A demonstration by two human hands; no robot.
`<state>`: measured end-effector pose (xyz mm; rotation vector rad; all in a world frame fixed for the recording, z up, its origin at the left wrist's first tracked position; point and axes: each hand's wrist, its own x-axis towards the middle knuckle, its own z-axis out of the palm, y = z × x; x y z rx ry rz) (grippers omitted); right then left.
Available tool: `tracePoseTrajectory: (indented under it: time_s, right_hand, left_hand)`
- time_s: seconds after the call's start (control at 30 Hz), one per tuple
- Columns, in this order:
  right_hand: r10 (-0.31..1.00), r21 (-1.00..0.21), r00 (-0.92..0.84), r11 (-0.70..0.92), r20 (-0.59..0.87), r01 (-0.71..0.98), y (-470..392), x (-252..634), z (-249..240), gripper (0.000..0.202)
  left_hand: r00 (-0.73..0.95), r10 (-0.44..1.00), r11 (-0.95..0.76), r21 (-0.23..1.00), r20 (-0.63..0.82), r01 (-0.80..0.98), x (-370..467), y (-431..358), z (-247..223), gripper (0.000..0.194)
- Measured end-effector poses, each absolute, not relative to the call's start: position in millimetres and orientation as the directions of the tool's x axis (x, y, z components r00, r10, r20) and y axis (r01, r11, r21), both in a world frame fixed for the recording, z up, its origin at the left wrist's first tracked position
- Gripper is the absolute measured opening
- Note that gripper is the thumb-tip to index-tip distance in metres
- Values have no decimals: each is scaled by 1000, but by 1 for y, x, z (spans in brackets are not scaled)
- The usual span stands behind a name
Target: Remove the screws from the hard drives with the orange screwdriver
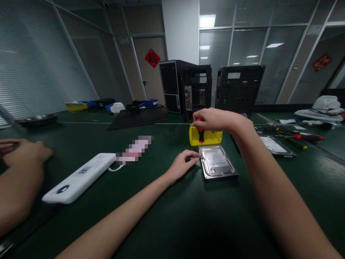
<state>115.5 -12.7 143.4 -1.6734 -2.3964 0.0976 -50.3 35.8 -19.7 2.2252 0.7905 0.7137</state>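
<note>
A silver hard drive (218, 162) lies flat on the green table, its label side up. My right hand (211, 119) is closed around the handle of a red and black screwdriver (201, 133), which stands nearly upright. The screwdriver's tip meets the drive near its far left corner. From the left, my left hand (184, 164) holds the drive's side edge, fingertips close to the screwdriver shaft. Directly behind the drive sits a yellow container (206, 138), partly hidden by my right hand.
Two black computer cases (185, 86) stand at the back. On the right lie a second hard drive (276, 146) and several hand tools (308, 137). A white power bank (81, 177) is cabled to a blurred-out object (136, 151). Another person's arm (21, 176) rests at far left.
</note>
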Motion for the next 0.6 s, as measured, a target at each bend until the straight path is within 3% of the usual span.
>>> tracePoseTrajectory:
  time_s: [0.37, 0.6]
  right_hand:
    - [957, -197, -260, 282, 131, 939, -8, 117, 141, 30]
    - [950, -145, -274, 295, 150, 945, -5, 120, 140, 30]
  left_hand:
    - [671, 698, -591, 732, 251, 340, -50, 36, -19, 23]
    - [669, 698, -589, 736, 256, 333, -51, 35, -20, 24]
